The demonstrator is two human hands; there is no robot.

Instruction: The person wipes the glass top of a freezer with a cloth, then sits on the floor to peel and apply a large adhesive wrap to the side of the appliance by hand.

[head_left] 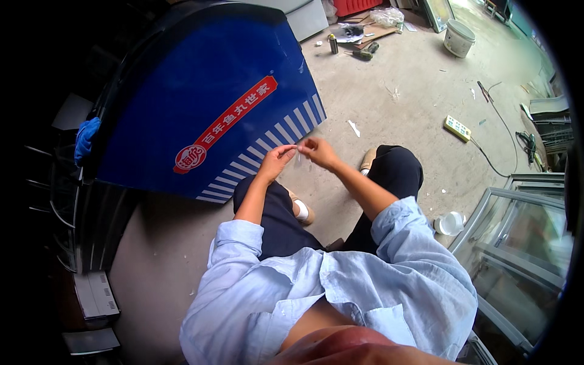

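Note:
In front of my knees, my left hand (274,162) and my right hand (320,153) meet with their fingertips close together. A small, thin, pale strip (299,156) hangs at the fingertips of my right hand; it is too small to name. The left thumb and forefinger are nearly pinched beside it, and I cannot tell whether they hold part of it. Just beyond the hands stands a large cabinet with a glossy blue side panel (196,91). This panel carries a red band (239,109) with white writing and a row of white stripes (269,146) along its lower edge.
On the concrete floor lie a cordless drill (365,52), a spray can (333,44), a yellow power strip (457,128) with its cord, and paper scraps (354,128). A white bucket (459,39) stands farther off. Framed glass panels (520,228) and a clear plastic container (449,224) are at right.

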